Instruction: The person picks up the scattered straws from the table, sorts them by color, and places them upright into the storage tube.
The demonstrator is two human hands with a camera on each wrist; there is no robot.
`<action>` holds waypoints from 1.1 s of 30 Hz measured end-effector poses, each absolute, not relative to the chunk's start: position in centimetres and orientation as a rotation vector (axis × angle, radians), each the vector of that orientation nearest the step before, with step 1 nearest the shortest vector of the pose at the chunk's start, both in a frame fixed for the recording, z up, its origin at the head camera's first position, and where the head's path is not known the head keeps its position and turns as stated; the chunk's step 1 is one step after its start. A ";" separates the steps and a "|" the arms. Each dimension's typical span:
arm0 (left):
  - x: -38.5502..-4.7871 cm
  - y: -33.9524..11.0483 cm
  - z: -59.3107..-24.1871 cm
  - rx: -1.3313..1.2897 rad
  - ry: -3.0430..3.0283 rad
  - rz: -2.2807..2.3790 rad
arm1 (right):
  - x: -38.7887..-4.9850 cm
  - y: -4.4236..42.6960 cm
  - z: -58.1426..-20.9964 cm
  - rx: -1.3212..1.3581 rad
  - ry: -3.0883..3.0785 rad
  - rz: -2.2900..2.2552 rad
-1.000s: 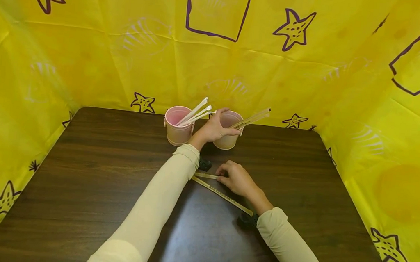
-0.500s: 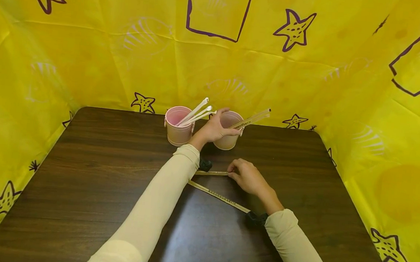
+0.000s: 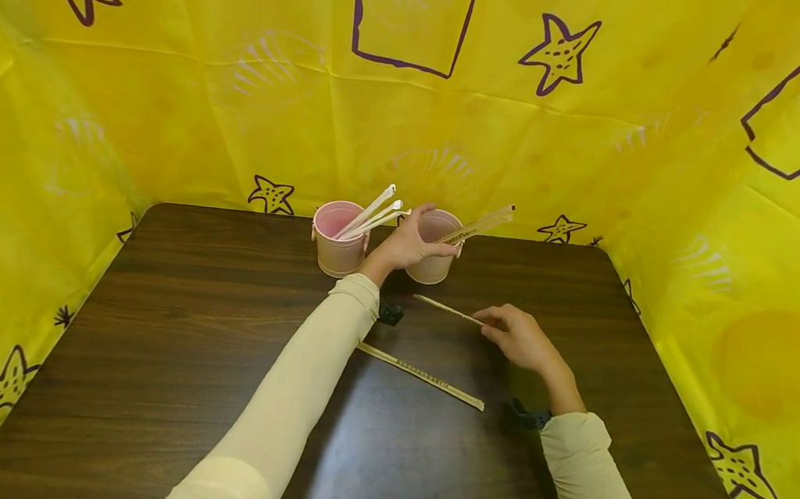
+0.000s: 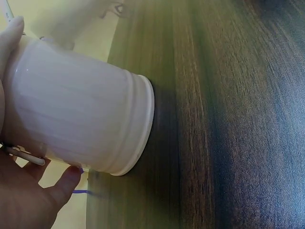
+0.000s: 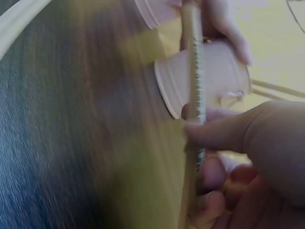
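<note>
My left hand grips the right-hand pink bucket at its rim, with fingers and thumb on either side of its wall in the left wrist view. Tan paper-wrapped straws lean out of that bucket to the right. Right of and nearer than the bucket, my right hand pinches one tan paper-wrapped straw between thumb and fingers, its free end pointing left. Printed lettering runs along this straw in the right wrist view. Another tan wrapped straw lies on the table, its left end hidden by my left sleeve.
Beside the gripped bucket stands a second pink bucket with several white wrapped straws in it. The dark wooden table ends at a yellow cloth backdrop behind and at both sides.
My right hand has drawn a wrapped straw up and to the right, away from beneath my left forearm. My left hand keeps its place on the bucket.
</note>
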State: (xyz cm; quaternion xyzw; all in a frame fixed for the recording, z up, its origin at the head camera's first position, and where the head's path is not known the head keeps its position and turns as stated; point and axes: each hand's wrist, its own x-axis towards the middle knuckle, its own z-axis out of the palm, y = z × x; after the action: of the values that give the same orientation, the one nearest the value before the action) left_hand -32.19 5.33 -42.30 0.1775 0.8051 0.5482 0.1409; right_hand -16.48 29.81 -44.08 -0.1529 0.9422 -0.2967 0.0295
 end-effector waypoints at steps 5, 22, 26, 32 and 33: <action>-32.2 5.4 -42.2 0.518 2.329 1.594 | -16.5 30.4 -43.4 -0.326 2.956 -1.054; -31.9 5.3 -42.2 0.506 2.319 1.589 | -18.0 26.4 -39.8 -0.096 2.788 -2.254; -31.9 5.3 -42.1 0.518 2.337 1.577 | -18.8 25.1 -39.8 -0.136 2.694 -2.550; -32.1 5.4 -42.3 0.512 2.342 1.572 | -20.4 23.9 -39.7 -0.169 2.655 -2.726; -32.2 5.4 -42.3 0.509 2.340 1.574 | -20.6 23.7 -39.6 -0.159 2.662 -2.721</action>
State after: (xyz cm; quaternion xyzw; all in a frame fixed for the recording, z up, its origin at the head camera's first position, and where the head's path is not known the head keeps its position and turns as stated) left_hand -32.19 5.37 -42.32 0.1758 0.8088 0.5441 0.1373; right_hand -20.64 23.74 -39.58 -0.0395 0.6601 -0.6747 -0.3278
